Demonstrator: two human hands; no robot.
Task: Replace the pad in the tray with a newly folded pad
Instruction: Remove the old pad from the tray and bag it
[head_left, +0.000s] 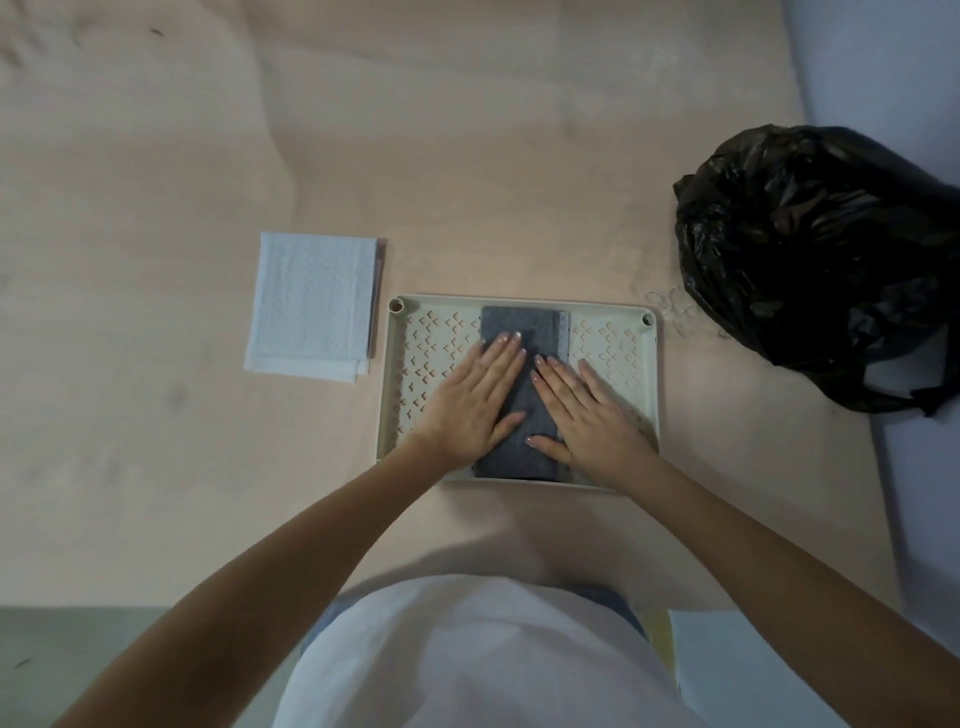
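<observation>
Peach-toned desk (467, 156) fills most of the frame, bare across its upper half. At centre sits a pale perforated tray (652, 389), a folded grey pad (519, 332) lying down its middle, with perforated floor showing either side. The left hand (475, 402) and right hand (589, 415) press flat and open on the pad, grasping nothing. A folded white pad (314, 304) lies just left of the tray; a black bag (815, 260) slumps at the desk's right edge.
</observation>
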